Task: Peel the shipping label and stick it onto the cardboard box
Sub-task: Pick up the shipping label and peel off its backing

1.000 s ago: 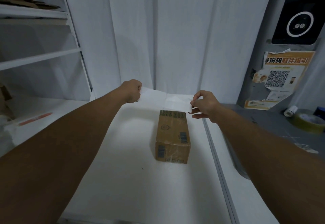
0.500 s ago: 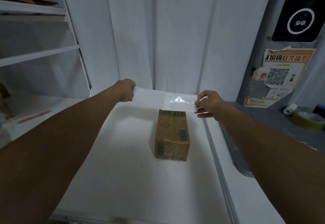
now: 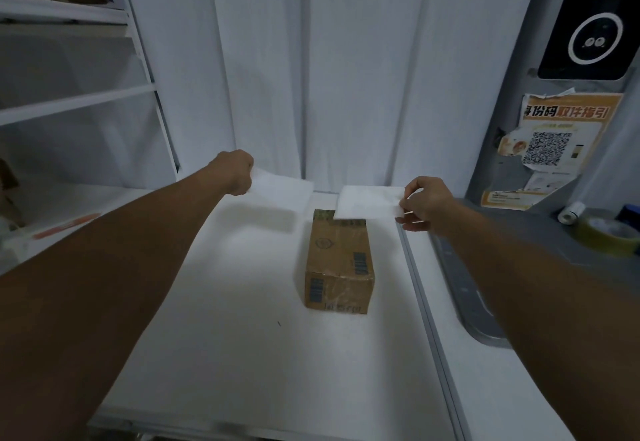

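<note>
A small brown cardboard box (image 3: 341, 260) with barcodes lies lengthwise on the white table (image 3: 242, 354). My left hand (image 3: 235, 172) pinches one white sheet (image 3: 282, 191) above the table, left of the box. My right hand (image 3: 424, 203) pinches a second white sheet (image 3: 367, 202) that hangs over the box's far end. The two sheets are apart, with a gap between them. I cannot tell which sheet is the label and which the backing.
White curtains (image 3: 329, 76) close the back. White shelves (image 3: 69, 104) stand at the left. To the right lies a grey counter (image 3: 519, 232) with a tape roll (image 3: 609, 236), a small white roll (image 3: 569, 212) and a QR poster (image 3: 550, 142) above.
The single sheet stretched between my hands has come apart into two pieces. My hands moved away from each other, each keeping one piece.
</note>
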